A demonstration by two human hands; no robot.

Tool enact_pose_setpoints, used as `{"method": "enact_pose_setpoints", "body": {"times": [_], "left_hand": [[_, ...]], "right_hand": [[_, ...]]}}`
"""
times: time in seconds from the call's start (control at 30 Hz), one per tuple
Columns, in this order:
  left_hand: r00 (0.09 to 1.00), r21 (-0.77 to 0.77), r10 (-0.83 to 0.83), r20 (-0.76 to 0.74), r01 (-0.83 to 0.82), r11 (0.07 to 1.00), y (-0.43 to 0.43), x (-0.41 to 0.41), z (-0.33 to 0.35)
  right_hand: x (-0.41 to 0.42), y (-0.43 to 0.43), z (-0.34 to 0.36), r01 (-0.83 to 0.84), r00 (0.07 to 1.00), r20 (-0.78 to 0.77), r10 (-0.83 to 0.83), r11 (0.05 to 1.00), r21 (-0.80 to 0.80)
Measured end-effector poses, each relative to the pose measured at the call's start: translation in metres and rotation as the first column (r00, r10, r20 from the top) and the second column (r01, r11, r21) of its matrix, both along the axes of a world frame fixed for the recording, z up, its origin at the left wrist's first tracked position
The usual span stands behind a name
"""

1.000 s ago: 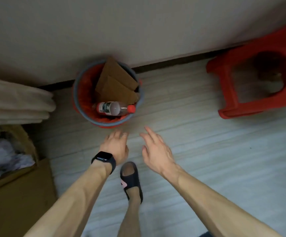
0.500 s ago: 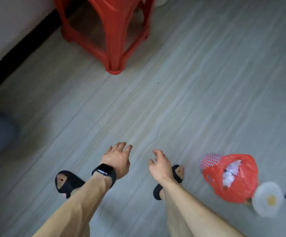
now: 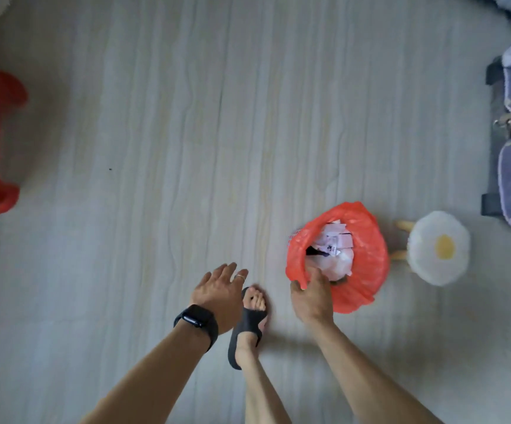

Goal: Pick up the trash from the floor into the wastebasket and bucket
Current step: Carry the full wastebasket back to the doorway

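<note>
Red-lined plastic wastebasket [image 3: 370, 255] lower right of centre, stuffed with crumpled white paper [image 3: 336, 255].
Right hand [image 3: 310, 301] on its near rim, I can't tell if it pinches the liner [image 3: 355, 298]; left hand [image 3: 217, 296] spread, empty, beside black sandal [image 3: 248, 325]. Risk I'd flag: a tug on thin liner could tip the full basket and spill paper.

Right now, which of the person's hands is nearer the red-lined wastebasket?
Right. The right hand is at the near rim of the wastebasket; the left hand hovers apart, beyond the sandalled foot.
</note>
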State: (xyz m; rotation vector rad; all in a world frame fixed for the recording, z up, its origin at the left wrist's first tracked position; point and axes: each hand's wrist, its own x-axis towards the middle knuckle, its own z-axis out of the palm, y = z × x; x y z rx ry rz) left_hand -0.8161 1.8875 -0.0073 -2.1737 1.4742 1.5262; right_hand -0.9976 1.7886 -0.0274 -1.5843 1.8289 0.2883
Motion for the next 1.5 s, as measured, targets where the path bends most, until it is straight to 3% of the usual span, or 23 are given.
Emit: {"method": "enact_pose_setpoints", "body": {"times": [0.17, 0.3, 0.4, 0.53, 0.67, 0.8, 0.9, 1.1, 1.17, 1.23, 1.33, 1.4, 1.5], "left_hand": [[0.999, 0.011, -0.050, -0.005, 0.050, 0.999, -0.083, -0.046, -0.023], [0.993, 0.090, 0.106, -0.057, -0.100, 0.991, -0.147, -0.084, -0.048], [0.979, 0.147, 0.199, -0.052, -0.190, 0.971, -0.174, -0.096, -0.074], [0.961, 0.196, 0.275, -0.027, -0.265, 0.944, -0.200, -0.117, -0.099], [0.880, 0.233, 0.468, 0.085, -0.474, 0.849, -0.209, -0.100, -0.101], [0.779, 0.127, 0.587, 0.223, -0.620, 0.774, -0.226, -0.040, -0.091], [0.711, 0.107, 0.676, 0.193, -0.700, 0.706, -0.235, -0.009, -0.082], [0.439, 0.096, 0.893, 0.098, -0.898, 0.430, -0.300, 0.056, -0.102], [0.295, 0.076, 0.955, 0.034, -0.953, 0.292, -0.329, 0.063, -0.107], [0.095, 0.091, 0.992, -0.086, -0.991, 0.103, -0.361, 0.056, -0.098], [-0.183, 0.185, 0.959, -0.218, -0.972, -0.144, -0.401, 0.044, -0.112], [-0.257, 0.226, 0.933, -0.251, -0.953, -0.202, -0.415, 0.031, -0.118], [-0.292, 0.137, 0.909, -0.297, -0.955, -0.262, -0.433, 0.020, -0.142]], "right_hand": [[-0.071, -0.081, -0.023, 0.214, 0.962, -0.118, -0.245, 0.949, -0.230], [-0.132, -0.139, -0.052, 0.410, 0.870, -0.246, -0.428, 0.904, -0.124], [-0.158, -0.156, -0.069, 0.510, 0.841, -0.232, -0.490, 0.859, 0.036], [-0.179, -0.157, -0.082, 0.449, 0.876, -0.204, -0.437, 0.894, 0.014], [-0.170, -0.158, -0.079, 0.338, 0.933, -0.122, -0.338, 0.941, -0.028], [-0.118, -0.191, -0.078, 0.317, 0.948, 0.001, -0.317, 0.948, 0.030], [-0.082, -0.219, -0.079, 0.346, 0.925, 0.138, -0.354, 0.935, 0.077], [-0.006, -0.327, -0.074, 0.456, 0.855, 0.228, -0.465, 0.885, 0.096], [0.006, -0.353, -0.085, 0.511, 0.834, 0.178, -0.523, 0.852, 0.113], [0.006, -0.366, -0.098, 0.515, 0.840, 0.113, -0.531, 0.845, 0.144], [0.000, -0.384, -0.135, 0.291, 0.949, 0.050, -0.311, 0.927, 0.237], [-0.010, -0.389, -0.160, 0.088, 0.996, -0.002, -0.091, 0.963, 0.253], [-0.020, -0.408, -0.209, -0.079, 0.993, -0.056, 0.100, 0.950, 0.302]]}}
